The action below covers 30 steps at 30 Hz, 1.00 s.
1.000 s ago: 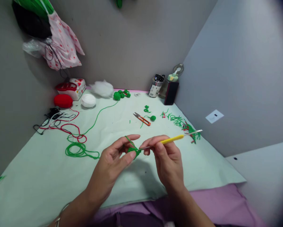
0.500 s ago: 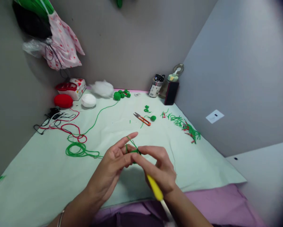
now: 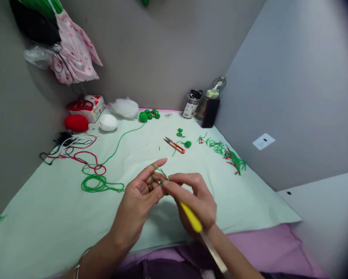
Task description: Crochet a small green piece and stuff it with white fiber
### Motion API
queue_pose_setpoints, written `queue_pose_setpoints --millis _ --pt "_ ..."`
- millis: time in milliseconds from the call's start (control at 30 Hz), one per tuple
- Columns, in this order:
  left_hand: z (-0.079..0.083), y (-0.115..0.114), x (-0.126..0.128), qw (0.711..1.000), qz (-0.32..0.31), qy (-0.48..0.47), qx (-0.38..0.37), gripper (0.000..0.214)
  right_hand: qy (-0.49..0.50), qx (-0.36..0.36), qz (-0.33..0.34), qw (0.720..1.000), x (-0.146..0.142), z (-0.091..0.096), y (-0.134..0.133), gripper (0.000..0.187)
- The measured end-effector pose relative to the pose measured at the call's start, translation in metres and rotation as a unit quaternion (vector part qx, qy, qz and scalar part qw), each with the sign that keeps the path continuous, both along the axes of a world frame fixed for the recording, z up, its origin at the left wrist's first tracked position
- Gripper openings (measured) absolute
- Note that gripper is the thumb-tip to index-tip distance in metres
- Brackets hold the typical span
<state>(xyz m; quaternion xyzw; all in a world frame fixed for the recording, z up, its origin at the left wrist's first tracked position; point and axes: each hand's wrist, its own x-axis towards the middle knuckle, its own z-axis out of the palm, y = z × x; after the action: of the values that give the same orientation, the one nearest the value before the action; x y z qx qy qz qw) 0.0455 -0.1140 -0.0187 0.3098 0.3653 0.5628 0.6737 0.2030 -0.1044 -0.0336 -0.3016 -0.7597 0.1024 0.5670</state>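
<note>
In the head view my left hand (image 3: 139,195) pinches a small green crochet piece (image 3: 167,193), mostly hidden by the fingers. Green yarn (image 3: 156,168) loops over its raised index finger and runs to the piece. My right hand (image 3: 199,198) closes around a crochet hook (image 3: 192,218) with a yellow grip and a pale lower end that slants toward my lap. The hook's tip is hidden where the two hands meet. A coil of green yarn (image 3: 94,184) lies left of my left hand, and orange thread snips (image 3: 175,146) lie beyond both hands.
Red yarn (image 3: 76,123), white yarn (image 3: 108,123), white stuffing (image 3: 126,108) and a green ball (image 3: 143,117) sit along the back. Yarn scraps (image 3: 227,155) lie to the right. A pen cup (image 3: 190,106) and a dark phone (image 3: 211,112) stand in the back corner.
The hook's lower end has swung right and shows more of its pale part. My left index finger has shifted slightly left and up with the yarn. Both hands keep their grips.
</note>
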Motion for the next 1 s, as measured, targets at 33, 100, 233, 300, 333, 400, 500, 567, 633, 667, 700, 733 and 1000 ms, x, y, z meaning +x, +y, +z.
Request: queue_pose_setpoints --millis 33,100,233,300,333,400,500,567,633,667,700,733,1000 --pt "0.001 0.001 -0.001 0.999 -0.020 -0.024 -0.016 0.051 -0.013 0.018 -0.010 1.000 0.001 -0.001 0.000 0.040" --pt "0.003 0.004 -0.003 0.994 -0.059 -0.074 -0.058 0.048 0.028 -0.014 -0.002 1.000 0.002 0.000 0.001 0.035" --pt "0.007 0.006 -0.008 0.989 -0.065 -0.104 -0.076 0.041 0.222 -0.186 0.082 0.954 0.004 0.003 0.007 0.019" --pt "0.007 0.004 -0.008 0.992 -0.069 -0.088 -0.050 0.039 0.253 -0.223 0.124 0.933 0.003 0.003 0.010 0.015" --pt "0.007 0.003 -0.007 0.994 -0.072 -0.079 -0.038 0.039 0.250 -0.228 0.136 0.931 0.003 0.003 0.011 0.014" --pt "0.006 0.002 -0.006 0.995 -0.075 -0.062 -0.024 0.040 0.238 -0.230 0.147 0.932 0.001 0.002 0.012 0.013" --pt "0.007 0.000 -0.004 0.997 -0.065 -0.037 -0.022 0.049 0.239 -0.226 0.152 0.932 -0.001 0.000 0.011 0.014" --pt "0.008 -0.001 -0.003 0.998 -0.059 -0.025 -0.019 0.055 0.244 -0.221 0.156 0.931 -0.001 0.000 0.010 0.014" --pt "0.009 0.000 -0.004 0.997 -0.065 -0.030 -0.020 0.059 0.250 -0.222 0.155 0.930 0.000 0.000 0.009 0.014" --pt "0.009 0.001 -0.004 0.996 -0.071 -0.043 -0.023 0.059 0.253 -0.226 0.152 0.928 0.001 0.000 0.009 0.014" --pt "0.010 0.002 -0.005 0.995 -0.076 -0.058 -0.029 0.057 0.257 -0.232 0.147 0.927 0.002 0.001 0.009 0.014" --pt "0.010 0.002 -0.006 0.993 -0.080 -0.076 -0.035 0.054 0.261 -0.239 0.142 0.925 0.003 0.001 0.009 0.014" --pt "0.010 0.003 -0.010 0.989 -0.059 -0.126 -0.057 0.039 0.343 -0.333 0.158 0.864 0.000 0.010 0.013 0.017"
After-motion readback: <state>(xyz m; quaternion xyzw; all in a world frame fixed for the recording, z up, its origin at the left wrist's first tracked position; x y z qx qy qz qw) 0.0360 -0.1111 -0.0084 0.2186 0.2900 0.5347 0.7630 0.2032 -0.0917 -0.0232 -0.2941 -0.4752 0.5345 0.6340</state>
